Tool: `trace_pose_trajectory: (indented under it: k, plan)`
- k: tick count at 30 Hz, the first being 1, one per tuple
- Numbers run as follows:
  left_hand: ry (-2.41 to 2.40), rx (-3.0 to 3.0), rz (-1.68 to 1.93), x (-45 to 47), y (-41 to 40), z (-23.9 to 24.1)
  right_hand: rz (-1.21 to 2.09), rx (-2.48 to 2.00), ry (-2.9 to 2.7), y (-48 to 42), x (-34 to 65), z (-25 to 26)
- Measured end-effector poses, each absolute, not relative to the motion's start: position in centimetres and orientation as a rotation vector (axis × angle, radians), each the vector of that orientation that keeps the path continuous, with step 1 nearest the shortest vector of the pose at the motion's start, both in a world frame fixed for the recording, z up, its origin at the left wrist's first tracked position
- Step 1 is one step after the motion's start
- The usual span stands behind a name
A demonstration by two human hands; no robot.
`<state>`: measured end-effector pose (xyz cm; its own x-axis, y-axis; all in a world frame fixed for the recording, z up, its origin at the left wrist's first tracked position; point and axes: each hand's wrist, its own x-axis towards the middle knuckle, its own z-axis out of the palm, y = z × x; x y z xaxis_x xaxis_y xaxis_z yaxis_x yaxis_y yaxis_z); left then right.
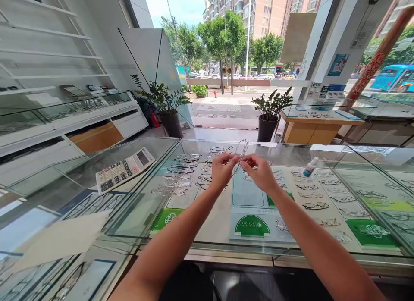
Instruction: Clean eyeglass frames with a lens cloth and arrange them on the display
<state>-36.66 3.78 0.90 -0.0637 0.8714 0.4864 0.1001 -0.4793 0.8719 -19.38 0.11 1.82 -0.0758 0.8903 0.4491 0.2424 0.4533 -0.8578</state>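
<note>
Both my hands meet above the glass counter, holding one pair of thin-framed eyeglasses (pixel 243 146) that stands roughly on edge between them. My left hand (pixel 222 169) pinches the frame from the left with thumb and fingers. From the right, my right hand (pixel 259 171) pinches it close beside the left fingertips. Part of the frame is hidden by my fingers. Below the hands, under the glass, lies a pale display board, and a green card (pixel 252 226) stands in front of it. Rows of other eyeglasses (pixel 184 168) lie in the case on either side.
A large calculator (pixel 125 169) rests on the counter at the left. A small spray bottle (pixel 311 167) stands on the glass to the right. Beyond the counter are two potted plants (pixel 170 120), a wooden display cabinet (pixel 310 130) and the glass shop front.
</note>
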Motion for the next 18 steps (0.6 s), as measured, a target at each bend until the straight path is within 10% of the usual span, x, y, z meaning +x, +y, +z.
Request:
trace_pose_trajectory:
  k: [18]
  plan:
    - [0.838,1.843,1.263,-37.6,4.2,1.6,0.704,-1.019,-1.530,0.2,-18.1,0.5]
